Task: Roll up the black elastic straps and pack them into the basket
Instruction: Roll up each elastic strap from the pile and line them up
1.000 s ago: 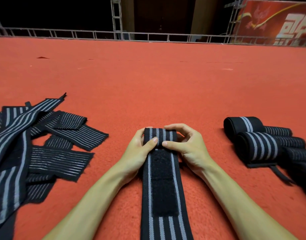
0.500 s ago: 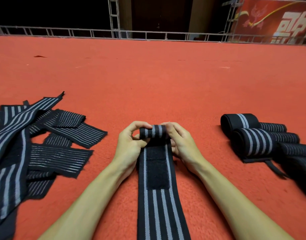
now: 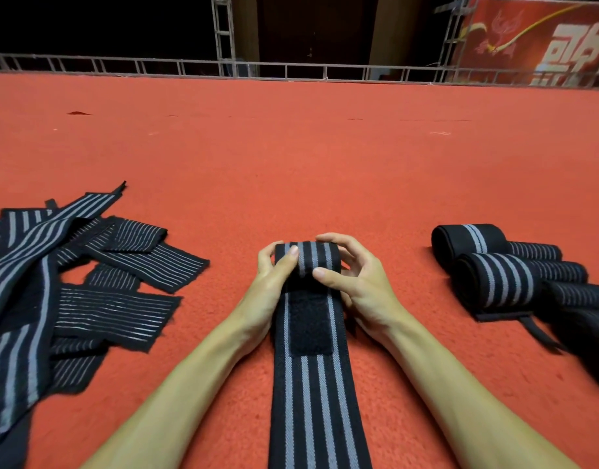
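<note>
A black elastic strap with grey stripes lies lengthwise on the red carpet in front of me, a black hook-and-loop patch on its upper part. Its far end is wound into a small roll. My left hand grips the roll's left side, thumb on top. Opposite it, my right hand holds the right side with fingers curled over it. A heap of loose unrolled straps lies to the left. Several finished rolled straps lie to the right. No basket is in view.
Red carpet stretches far ahead to a metal truss railing. A red banner hangs at the back right. Dark space lies behind the railing.
The roll at the strap's far end has grown thicker as both hands turned it toward me. The hook-and-loop patch now sits just below the roll.
</note>
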A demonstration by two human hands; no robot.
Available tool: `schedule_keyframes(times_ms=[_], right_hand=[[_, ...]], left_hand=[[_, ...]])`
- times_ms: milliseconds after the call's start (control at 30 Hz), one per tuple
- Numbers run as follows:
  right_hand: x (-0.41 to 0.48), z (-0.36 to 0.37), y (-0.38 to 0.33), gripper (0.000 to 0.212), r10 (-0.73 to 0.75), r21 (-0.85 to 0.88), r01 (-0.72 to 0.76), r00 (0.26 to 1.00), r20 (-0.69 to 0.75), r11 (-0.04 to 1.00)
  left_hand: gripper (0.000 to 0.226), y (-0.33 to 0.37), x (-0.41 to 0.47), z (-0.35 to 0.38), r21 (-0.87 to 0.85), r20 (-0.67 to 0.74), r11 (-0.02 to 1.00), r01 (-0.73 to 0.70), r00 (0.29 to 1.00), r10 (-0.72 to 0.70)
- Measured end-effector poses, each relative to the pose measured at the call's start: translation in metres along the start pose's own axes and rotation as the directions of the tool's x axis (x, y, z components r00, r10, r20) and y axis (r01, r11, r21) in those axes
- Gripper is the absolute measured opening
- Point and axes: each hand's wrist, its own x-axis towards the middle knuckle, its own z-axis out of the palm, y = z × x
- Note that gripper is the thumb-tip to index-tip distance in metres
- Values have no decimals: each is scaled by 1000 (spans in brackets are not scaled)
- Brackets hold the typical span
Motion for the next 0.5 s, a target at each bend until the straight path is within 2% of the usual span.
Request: schedule_keyframes(times_ms=[133, 333, 500], right_hand=[[1, -4, 1, 49, -51, 9, 51, 997, 49, 999], [1, -4, 1, 51, -15, -50, 19, 998, 64, 999], [3, 0, 3, 38, 45, -127, -44, 999, 0, 991]], left_hand=[[53, 1, -3, -1, 71, 24, 997, 6, 1000, -8], [30, 2, -3, -5, 141, -32, 982, -127, 991, 132], [53, 5, -3, -9, 177, -18, 952, -251, 966, 258]])
